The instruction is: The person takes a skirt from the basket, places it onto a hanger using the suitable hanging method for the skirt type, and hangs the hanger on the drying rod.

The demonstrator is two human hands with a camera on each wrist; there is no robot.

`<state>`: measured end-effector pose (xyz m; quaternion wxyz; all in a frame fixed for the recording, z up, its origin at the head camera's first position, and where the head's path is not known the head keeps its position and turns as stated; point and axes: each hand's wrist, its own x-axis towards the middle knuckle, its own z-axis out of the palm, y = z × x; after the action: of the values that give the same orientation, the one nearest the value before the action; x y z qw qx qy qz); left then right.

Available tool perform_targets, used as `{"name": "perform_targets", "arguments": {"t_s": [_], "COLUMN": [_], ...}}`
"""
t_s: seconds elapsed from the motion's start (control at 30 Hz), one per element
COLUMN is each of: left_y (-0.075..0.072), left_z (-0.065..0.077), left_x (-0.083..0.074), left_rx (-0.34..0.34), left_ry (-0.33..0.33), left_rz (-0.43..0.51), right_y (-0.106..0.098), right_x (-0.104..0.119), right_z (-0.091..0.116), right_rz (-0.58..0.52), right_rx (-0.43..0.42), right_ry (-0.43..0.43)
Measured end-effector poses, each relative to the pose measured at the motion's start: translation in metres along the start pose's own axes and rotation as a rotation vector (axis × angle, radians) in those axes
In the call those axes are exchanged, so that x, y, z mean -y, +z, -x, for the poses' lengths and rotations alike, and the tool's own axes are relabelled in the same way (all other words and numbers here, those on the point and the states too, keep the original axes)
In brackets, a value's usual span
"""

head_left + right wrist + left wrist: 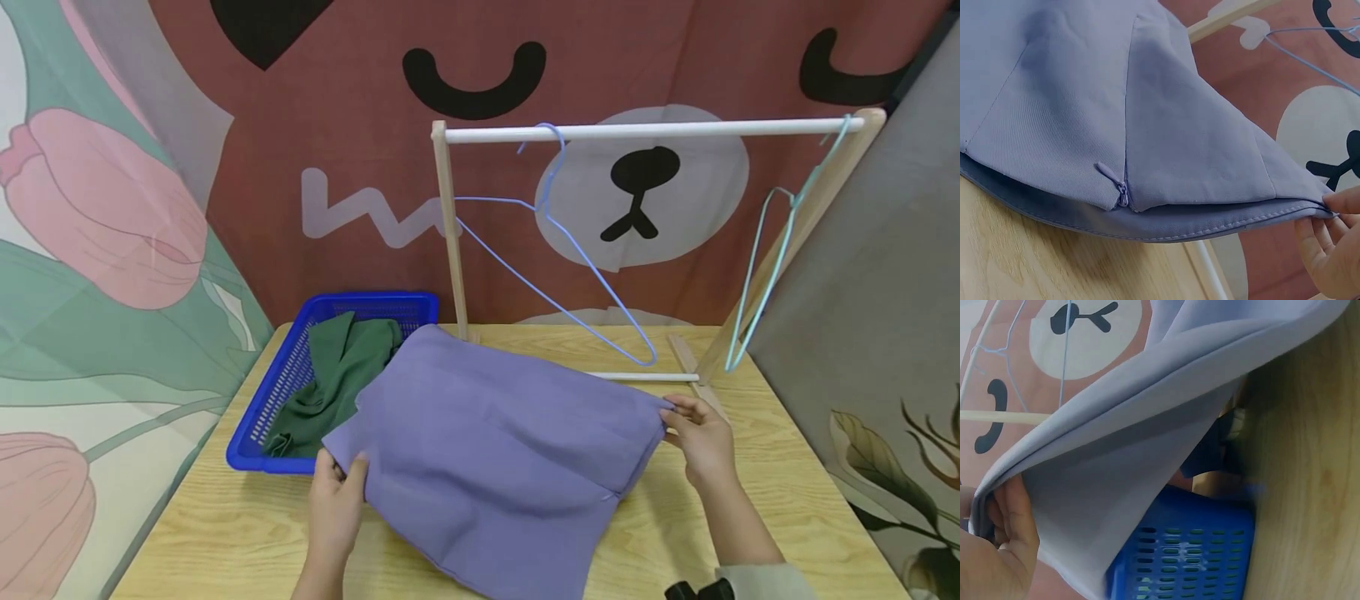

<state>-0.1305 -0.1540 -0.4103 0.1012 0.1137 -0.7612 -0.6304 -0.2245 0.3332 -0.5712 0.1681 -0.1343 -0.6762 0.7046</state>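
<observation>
A purple skirt (495, 442) is stretched out between both hands over the table, its lower part hanging toward the front edge. My left hand (336, 504) pinches one corner of it, thumb on top, beside the basket. At the opposite corner, my right hand (703, 442) grips the edge between thumb and fingers. In the right wrist view a small zipper (1122, 192) shows at the stitched waist opening, which gapes a little. The left wrist view shows the skirt's underside (1104, 506) draping from the left fingers.
A blue plastic basket (258, 408) with dark green cloth (337, 383) in it stands at the back left. Behind the skirt rises a rack with a white rod (675, 128) and wooden posts. A blue hanger (592, 258) and a mint hanger (780, 242) hang from it.
</observation>
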Motion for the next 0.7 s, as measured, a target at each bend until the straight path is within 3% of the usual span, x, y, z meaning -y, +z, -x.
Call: {"name": "perform_targets", "arguments": {"t_s": [0.17,0.23,0.47,0.57,0.7], "left_y": [0.0,-0.001,-0.002,-0.002,-0.002], "left_z": [-0.001,-0.002,-0.004,-0.003,-0.003], "left_x": [0.003,0.002,0.012,0.018,0.022], "left_rx": [-0.025,-0.03,-0.018,0.018,0.117], "left_ry": [-0.002,-0.013,-0.035,-0.028,-0.031], "left_rz": [0.011,0.01,-0.128,-0.197,-0.276], "right_y": [-0.005,-0.005,-0.006,-0.006,-0.005], "right_x": [0.001,-0.001,-0.011,-0.009,-0.006], "right_z": [-0.007,-0.01,-0.015,-0.013,-0.011], "right_rz": [-0.038,-0.007,0.084,0.104,0.111], "right_rx": [0.028,0.012,-0.04,-0.046,-0.063], "right_ry": [0.019,0.014,-0.019,-0.012,-0.007]}}
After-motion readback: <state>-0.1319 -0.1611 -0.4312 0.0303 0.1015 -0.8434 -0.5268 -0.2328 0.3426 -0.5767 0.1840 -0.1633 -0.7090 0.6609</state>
